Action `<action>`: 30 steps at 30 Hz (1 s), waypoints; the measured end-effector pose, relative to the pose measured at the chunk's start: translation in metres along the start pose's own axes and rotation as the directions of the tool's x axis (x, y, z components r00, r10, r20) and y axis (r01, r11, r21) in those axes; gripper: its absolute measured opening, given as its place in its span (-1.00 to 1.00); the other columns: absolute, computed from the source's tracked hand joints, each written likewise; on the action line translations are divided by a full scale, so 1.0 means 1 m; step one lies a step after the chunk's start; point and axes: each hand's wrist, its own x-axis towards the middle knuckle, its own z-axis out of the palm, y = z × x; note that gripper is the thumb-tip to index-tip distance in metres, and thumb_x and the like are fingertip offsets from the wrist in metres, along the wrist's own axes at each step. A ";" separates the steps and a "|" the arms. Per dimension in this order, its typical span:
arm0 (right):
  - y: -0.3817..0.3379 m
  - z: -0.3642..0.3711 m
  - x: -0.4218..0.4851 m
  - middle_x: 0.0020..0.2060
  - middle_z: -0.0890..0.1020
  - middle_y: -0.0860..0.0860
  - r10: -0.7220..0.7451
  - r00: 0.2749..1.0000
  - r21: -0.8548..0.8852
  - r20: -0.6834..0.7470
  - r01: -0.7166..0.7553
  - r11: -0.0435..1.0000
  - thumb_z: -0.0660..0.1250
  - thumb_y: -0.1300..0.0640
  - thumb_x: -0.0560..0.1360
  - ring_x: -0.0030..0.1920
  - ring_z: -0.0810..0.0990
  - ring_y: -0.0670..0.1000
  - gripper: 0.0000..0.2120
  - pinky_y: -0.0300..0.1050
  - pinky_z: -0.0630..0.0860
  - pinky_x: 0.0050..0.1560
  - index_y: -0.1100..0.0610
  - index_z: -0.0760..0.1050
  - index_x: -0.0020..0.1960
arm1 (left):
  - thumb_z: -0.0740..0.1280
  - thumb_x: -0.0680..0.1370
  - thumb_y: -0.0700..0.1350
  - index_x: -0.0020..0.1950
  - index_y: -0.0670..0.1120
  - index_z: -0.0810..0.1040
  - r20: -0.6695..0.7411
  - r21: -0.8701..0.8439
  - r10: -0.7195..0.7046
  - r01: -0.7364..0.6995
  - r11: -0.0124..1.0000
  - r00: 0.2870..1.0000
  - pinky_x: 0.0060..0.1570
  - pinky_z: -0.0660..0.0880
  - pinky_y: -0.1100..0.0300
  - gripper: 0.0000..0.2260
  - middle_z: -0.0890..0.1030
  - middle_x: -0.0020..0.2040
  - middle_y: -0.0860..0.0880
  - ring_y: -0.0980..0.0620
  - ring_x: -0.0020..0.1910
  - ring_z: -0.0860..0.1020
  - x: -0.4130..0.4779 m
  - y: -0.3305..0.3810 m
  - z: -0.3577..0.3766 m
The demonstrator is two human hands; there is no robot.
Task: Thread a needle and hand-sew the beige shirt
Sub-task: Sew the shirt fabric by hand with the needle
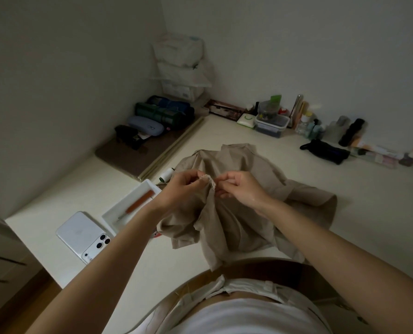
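Hands meet at a raised fold of the beige shirt [236, 213], crumpled on the tabletop [321, 184] with its near hem over the edge. Left hand [179, 189] pinches the fold; right hand [241, 189], fingers curled, pinches its pale edge. Thread spool [166, 175] and white tray [141, 188] sit just left

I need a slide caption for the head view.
Left hand and right hand pinch a raised fold of the beige shirt.

Crumpled beige shirt [234, 213] on the table, one frayed edge bunched upward.
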 end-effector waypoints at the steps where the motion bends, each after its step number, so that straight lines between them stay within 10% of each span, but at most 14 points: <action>1: -0.001 0.002 0.000 -0.18 0.65 0.04 -0.009 1.000 0.011 -0.006 0.009 1.000 0.23 0.28 0.57 -0.20 0.63 -0.14 -0.85 -0.36 0.56 -0.18 0.24 0.53 0.10 | 0.22 0.62 -0.16 -0.07 -0.16 0.55 0.001 0.011 0.002 -0.002 1.000 1.000 -0.11 0.45 0.35 -0.85 0.60 -0.20 0.03 0.19 -0.19 0.55 0.001 -0.001 0.002; 17: 0.000 0.013 0.006 0.05 0.55 -0.05 -0.477 0.878 -0.499 -0.045 0.394 0.772 0.40 0.21 0.46 0.05 0.51 -0.16 -0.80 -0.41 0.41 0.07 0.10 0.58 0.09 | 0.19 0.63 -0.20 -0.08 -0.11 0.57 -0.073 0.060 -0.067 0.072 0.996 0.995 -0.29 0.42 0.44 -0.82 0.57 -0.26 0.07 0.32 -0.35 0.52 0.011 -0.002 0.006; 25: -0.001 0.013 0.009 -0.02 0.59 0.01 -0.618 0.784 -0.524 -0.050 0.507 0.685 0.41 0.26 0.45 0.04 0.51 -0.11 -0.95 -0.50 0.34 0.12 0.19 0.61 -0.09 | 0.22 0.62 -0.17 0.14 -0.27 0.56 -0.057 0.019 -0.131 0.132 0.991 0.990 -0.03 0.50 0.33 -0.77 0.63 0.02 -0.17 0.06 -0.03 0.58 0.012 -0.006 0.003; 30: -0.008 0.024 -0.001 -0.04 0.63 -0.06 -0.580 0.814 -0.224 -0.028 0.561 0.797 0.26 0.26 0.56 0.11 0.59 -0.12 -0.88 -0.27 0.48 0.18 0.10 0.43 -0.13 | 0.18 0.63 -0.17 0.07 -0.20 0.56 -0.070 -0.023 -0.096 0.094 0.995 0.993 -0.02 0.54 0.29 -0.81 0.63 -0.05 -0.05 0.13 -0.07 0.61 0.008 -0.001 0.002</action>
